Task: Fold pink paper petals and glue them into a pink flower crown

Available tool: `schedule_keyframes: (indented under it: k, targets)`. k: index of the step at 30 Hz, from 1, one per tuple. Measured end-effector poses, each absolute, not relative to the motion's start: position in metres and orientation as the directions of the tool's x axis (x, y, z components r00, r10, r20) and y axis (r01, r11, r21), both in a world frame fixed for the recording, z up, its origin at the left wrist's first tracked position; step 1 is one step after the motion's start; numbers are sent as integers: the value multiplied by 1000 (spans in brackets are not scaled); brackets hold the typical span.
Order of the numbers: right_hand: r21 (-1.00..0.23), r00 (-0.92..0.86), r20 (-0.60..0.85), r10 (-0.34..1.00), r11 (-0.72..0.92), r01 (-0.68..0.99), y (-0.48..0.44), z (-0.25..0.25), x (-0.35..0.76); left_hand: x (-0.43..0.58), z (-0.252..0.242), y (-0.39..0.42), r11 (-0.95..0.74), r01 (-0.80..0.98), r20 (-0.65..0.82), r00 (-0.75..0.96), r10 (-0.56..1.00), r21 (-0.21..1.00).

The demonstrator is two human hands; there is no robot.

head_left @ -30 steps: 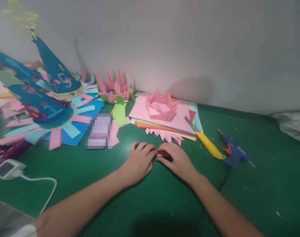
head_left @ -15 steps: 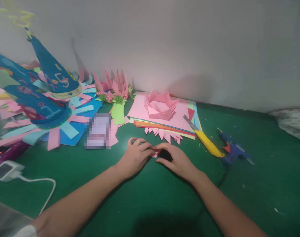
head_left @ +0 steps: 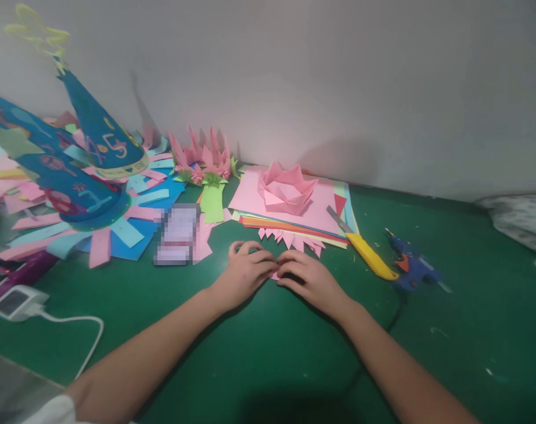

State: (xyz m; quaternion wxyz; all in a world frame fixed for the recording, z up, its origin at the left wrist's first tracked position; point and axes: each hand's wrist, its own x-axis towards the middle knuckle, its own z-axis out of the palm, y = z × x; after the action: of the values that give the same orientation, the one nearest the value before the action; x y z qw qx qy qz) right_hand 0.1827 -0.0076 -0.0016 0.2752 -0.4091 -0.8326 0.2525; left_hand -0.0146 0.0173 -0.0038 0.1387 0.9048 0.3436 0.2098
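My left hand (head_left: pixel 245 272) and my right hand (head_left: pixel 307 278) meet fingertip to fingertip on the green table (head_left: pixel 268 353). Between them they pinch a small pink paper piece (head_left: pixel 275 274), mostly hidden under the fingers. Both hands have curled fingers pressed down on it. Just beyond the hands lies a row of pink paper points (head_left: pixel 294 238) beside a stack of coloured paper sheets (head_left: pixel 294 221). A folded pink paper flower (head_left: pixel 286 188) sits on top of that stack.
A yellow utility knife (head_left: pixel 365 254) and a blue glue gun (head_left: pixel 409 268) lie to the right. Blue paper cones (head_left: pixel 100 132), coloured strips and a pink paper crown (head_left: pixel 201 158) crowd the left. A white charger (head_left: pixel 14 301) with cable sits front left. A wall stands behind.
Both hands have shifted slightly away from me toward the paper stack, still pressed together on the pink piece. The right hand's fingers have closed lower over it.
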Motion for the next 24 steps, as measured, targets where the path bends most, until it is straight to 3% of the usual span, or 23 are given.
schedule_keyframes:
  k: [11,18,24]
  targets:
    - [-497,-509,317,800,597,629,-7,-2,178,-14,-6,16,-618,664,230,581,781,422]
    - [-590,-416,266,870,488,643,-8,-10,177,-10,-9,15,-576,683,233,533,813,448]
    - [-584,-336,233,912,408,702,-9,-6,170,-9,-8,14,-559,677,216,527,822,478]
